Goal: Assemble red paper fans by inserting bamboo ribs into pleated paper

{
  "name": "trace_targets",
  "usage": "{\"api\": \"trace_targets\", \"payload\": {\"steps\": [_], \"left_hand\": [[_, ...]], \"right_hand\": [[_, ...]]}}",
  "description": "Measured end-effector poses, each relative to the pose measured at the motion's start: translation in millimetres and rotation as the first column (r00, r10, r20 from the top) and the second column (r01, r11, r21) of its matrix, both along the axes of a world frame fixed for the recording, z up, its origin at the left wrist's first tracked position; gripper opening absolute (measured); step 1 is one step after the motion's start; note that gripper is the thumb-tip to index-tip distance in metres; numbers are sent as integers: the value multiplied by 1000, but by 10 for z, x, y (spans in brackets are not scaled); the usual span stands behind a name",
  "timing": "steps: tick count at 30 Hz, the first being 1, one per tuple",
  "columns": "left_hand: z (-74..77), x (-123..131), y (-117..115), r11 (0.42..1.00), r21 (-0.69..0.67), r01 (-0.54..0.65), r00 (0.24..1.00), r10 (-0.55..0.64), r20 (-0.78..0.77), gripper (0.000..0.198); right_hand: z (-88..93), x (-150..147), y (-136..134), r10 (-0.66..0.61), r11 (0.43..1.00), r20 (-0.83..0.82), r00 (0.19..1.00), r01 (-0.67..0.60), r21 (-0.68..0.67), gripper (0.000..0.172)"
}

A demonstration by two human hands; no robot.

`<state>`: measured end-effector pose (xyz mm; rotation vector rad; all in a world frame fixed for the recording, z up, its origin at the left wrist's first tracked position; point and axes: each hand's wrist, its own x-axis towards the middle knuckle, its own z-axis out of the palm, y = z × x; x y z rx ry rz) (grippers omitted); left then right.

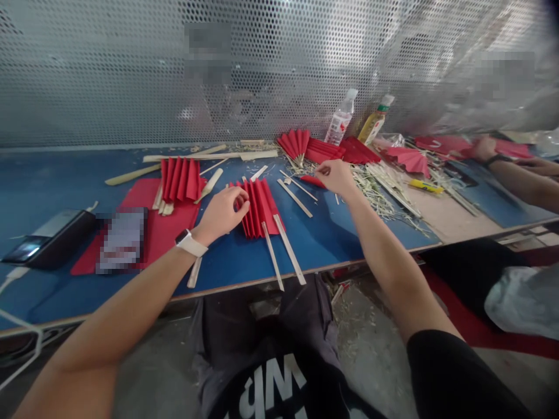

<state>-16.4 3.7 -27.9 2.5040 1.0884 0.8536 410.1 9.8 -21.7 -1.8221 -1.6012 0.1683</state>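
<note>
My left hand (222, 214), with a white watch on its wrist, rests with curled fingers on the left edge of a pleated red paper fan (261, 206) lying on the blue table (332, 230). Two bamboo sticks (283, 250) run from the fan toward the table's front edge. My right hand (335, 175) is farther back and to the right, fingers pinched together near a small red paper piece (311, 181) and thin bamboo slivers (296, 196). What it pinches is too small to make out.
Another pleated red fan (180, 178) lies on a red sheet (162, 224) at left, beside a dark phone-like device (48, 238). Folded fans (294, 144) and red paper (358, 151), two bottles (341, 120), bamboo scraps (376, 195) sit at back. A co-worker's arm (519, 174) reaches in at right.
</note>
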Motion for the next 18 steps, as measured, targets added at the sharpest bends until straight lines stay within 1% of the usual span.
{"api": "trace_targets", "payload": {"steps": [3,5,7,8,12,15,17,18], "left_hand": [[2,-1,-2,1000,-7,5,1000,-5,2,11],[-3,5,-6,1000,5,8,1000,-8,6,11],[-13,16,-6,1000,17,11,1000,-11,16,11],[-20,22,-4,1000,20,12,1000,-13,21,11],[-44,33,8,1000,21,11,1000,-11,18,10],[-44,28,8,1000,4,20,1000,-20,12,10],[-39,24,2,1000,-6,28,1000,-28,13,11],[-37,24,-1,999,-8,31,999,-31,16,11]], "right_hand": [[145,379,-119,-91,996,37,995,92,-10,9],[162,649,-242,-201,979,83,976,202,-4,10],[106,866,-382,-307,952,122,944,307,15,9],[58,944,-450,-338,941,134,931,338,21,9],[-159,1081,-649,-377,924,163,912,382,2,13],[-225,1158,-669,-410,903,265,872,430,-17,26],[-193,1268,-619,-479,857,323,816,514,-26,41],[-159,1341,-580,-523,825,333,784,564,-33,48]]}}
